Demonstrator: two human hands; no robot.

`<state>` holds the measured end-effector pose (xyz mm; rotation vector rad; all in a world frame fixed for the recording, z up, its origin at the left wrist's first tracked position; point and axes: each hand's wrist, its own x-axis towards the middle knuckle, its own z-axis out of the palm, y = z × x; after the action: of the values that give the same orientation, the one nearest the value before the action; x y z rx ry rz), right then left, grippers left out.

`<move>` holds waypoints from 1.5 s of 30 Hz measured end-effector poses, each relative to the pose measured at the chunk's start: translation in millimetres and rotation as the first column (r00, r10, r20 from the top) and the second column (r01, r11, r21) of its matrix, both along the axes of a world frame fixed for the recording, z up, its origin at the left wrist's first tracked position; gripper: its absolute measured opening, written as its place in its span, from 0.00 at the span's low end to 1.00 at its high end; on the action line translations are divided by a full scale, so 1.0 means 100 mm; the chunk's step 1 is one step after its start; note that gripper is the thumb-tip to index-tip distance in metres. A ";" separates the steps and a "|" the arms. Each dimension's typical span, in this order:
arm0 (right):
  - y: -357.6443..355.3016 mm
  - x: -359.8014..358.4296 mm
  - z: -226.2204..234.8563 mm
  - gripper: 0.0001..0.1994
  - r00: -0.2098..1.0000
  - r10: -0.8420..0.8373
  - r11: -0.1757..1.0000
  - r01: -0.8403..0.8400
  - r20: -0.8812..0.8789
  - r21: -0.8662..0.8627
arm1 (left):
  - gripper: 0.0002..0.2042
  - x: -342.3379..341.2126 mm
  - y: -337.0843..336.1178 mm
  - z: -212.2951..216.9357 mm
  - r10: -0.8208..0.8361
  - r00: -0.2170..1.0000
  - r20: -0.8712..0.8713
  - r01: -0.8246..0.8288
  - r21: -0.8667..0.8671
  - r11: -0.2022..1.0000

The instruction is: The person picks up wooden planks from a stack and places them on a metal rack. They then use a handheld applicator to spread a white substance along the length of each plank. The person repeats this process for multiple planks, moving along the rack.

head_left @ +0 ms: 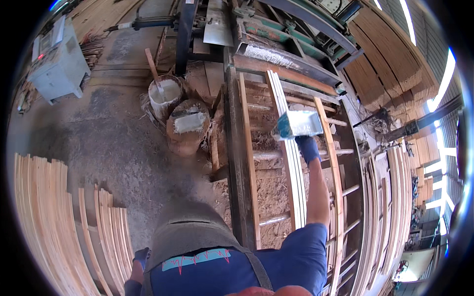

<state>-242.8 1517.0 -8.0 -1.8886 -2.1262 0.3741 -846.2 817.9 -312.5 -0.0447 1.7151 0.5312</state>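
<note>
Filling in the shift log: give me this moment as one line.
right hand: gloved, holds wide glue brush over wood strips on roller rack | left hand: gloved, down at side | glue buckets on floor

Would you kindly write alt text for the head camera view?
A blue-gloved right hand holds a wide, white-coated glue brush over narrow pale wooden strips lying on a roller conveyor frame. The gloved left hand hangs low beside stacked wooden slats; two white-filled buckets stand on the dusty floor.
</note>
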 end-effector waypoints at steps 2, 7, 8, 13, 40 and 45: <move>0.52 -0.20 -0.01 0.18 0.994 0.111 0.970 -0.108 -0.001 0.219 | 0.14 -0.28 0.63 -0.06 0.096 0.992 0.078 -0.094 -0.035 0.995; 1.75 -0.62 -0.09 0.17 0.982 0.191 0.949 -0.185 -0.001 0.254 | 0.16 -0.97 2.30 0.36 0.172 0.984 0.033 -0.175 0.115 0.978; 2.07 -0.45 -0.17 0.17 0.964 0.247 0.846 -0.262 0.095 0.464 | 0.16 -1.15 2.75 0.38 0.177 0.980 0.095 -0.191 0.176 0.966; 3.19 -1.41 -0.01 0.18 0.984 -0.140 0.988 0.132 -0.106 -0.075 | 0.18 -1.23 3.87 0.89 0.259 0.964 -0.063 -0.231 0.285 0.930; 0.77 -4.40 -1.79 0.14 0.692 -0.346 0.889 0.025 -0.634 -0.457 | 0.19 -2.81 4.84 1.01 0.068 0.997 0.024 -0.070 0.106 0.992; 0.71 -4.57 -2.80 0.17 0.890 -0.093 0.937 -0.073 -0.446 -0.341 | 0.18 -2.95 3.41 0.74 0.047 0.999 -0.022 -0.051 -0.263 0.963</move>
<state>-700.1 1588.0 -288.0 -1.7489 -1.8120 1.1412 -1141.2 1158.6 -238.6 -0.2751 1.7942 0.3369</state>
